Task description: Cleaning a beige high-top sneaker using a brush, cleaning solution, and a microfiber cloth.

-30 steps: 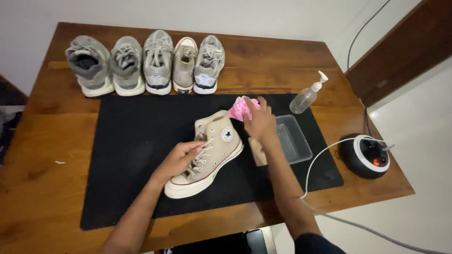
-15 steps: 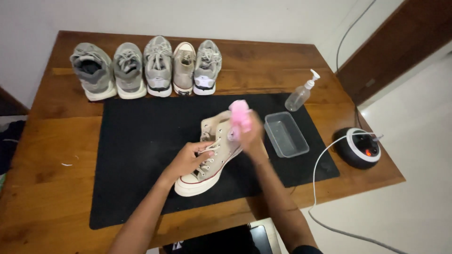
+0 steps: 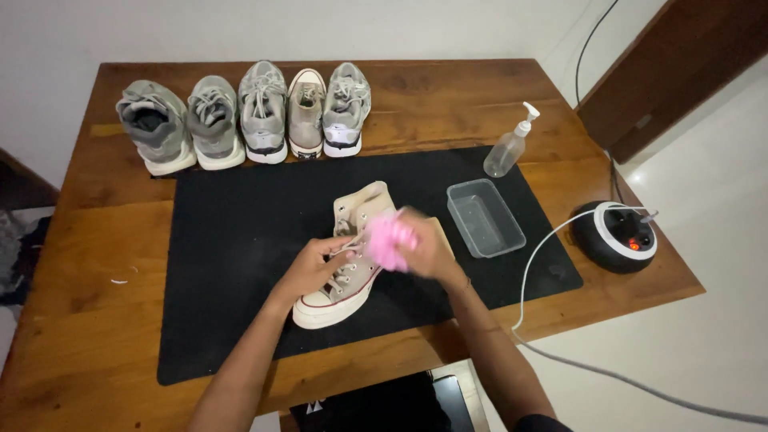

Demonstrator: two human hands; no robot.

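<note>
**Cream high-top under both hands on the mat**

While I watch from the head camera, the wooden bench (image 3: 96,240) fills most of the view, with a black mat (image 3: 232,240) laid across its middle. Along the far edge stands a row of five shoes (image 3: 240,116), four grey ones and one cream one, toes toward me. On the mat lies a cream high-top shoe (image 3: 346,260), sole down, toe pointing near-left. My left hand (image 3: 314,268) rests on its laces, fingers curled in a loose grip on the upper. My right hand (image 3: 428,248) is clenched around a pink cloth (image 3: 390,240), which is pressed against the shoe's side. Just right of it sits a clear plastic tray (image 3: 486,218), then a round black device (image 3: 614,236) off the mat, and a small pump bottle (image 3: 509,149).
</note>
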